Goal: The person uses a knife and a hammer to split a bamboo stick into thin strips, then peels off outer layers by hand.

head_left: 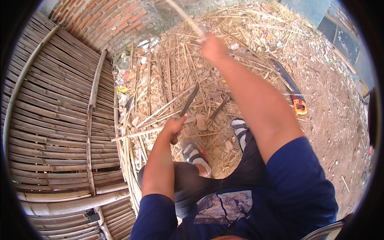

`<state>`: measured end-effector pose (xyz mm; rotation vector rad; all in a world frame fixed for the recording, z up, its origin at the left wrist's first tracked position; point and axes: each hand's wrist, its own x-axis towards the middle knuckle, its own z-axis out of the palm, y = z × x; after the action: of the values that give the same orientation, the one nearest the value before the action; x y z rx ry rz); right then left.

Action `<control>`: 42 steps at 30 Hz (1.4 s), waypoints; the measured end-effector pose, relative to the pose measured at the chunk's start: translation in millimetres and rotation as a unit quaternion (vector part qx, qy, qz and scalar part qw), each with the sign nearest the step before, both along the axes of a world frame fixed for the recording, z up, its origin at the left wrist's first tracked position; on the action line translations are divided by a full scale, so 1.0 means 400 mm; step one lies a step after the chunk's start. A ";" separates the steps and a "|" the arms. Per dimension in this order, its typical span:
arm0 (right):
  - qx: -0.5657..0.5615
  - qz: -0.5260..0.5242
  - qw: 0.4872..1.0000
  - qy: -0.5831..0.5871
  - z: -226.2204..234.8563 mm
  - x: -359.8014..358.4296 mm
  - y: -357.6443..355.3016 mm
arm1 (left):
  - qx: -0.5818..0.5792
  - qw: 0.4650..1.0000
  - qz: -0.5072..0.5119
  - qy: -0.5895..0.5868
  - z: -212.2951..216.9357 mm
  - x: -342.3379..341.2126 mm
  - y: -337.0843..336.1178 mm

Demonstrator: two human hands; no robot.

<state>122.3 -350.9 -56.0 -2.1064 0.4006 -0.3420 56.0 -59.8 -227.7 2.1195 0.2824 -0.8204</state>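
My left hand (175, 126) is closed round the handle of a machete (189, 100). Its dark blade tilts up and to the right above the litter, and the handle's butt shows below my fist. Farther away, my outstretched right hand (214, 49) grips one end of a pale bamboo strip (182, 15), slightly blurred, that runs up and left past the top of the view. Between my right forearm and the machete, a dark flat piece (219, 108) lies on the ground; I cannot tell whether it is wood or metal.
A handsaw (290, 82) with an orange and red handle lies right of my arm. Bamboo slats form a wall (60, 120) on the left, and a brick wall (108, 22) stands behind. Straw and bamboo scraps (160, 76) cover the ground; bare dirt (328, 132) stretches right.
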 end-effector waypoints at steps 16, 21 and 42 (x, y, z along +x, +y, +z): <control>-0.018 0.388 0.920 0.047 -0.039 -0.315 0.057 | -0.415 0.883 0.140 -0.167 0.379 -0.027 -0.234; 0.159 0.399 0.903 0.019 -0.060 -0.309 0.084 | -0.404 0.900 0.079 -0.144 0.403 -0.044 -0.250; 0.293 0.152 0.937 0.110 -0.129 -0.191 -0.156 | -0.066 0.945 0.318 0.036 -0.362 0.080 0.382</control>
<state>46.0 -413.2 -107.6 -1.5818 0.2570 0.1848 88.1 93.2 -372.6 1.7110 0.8722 -0.5095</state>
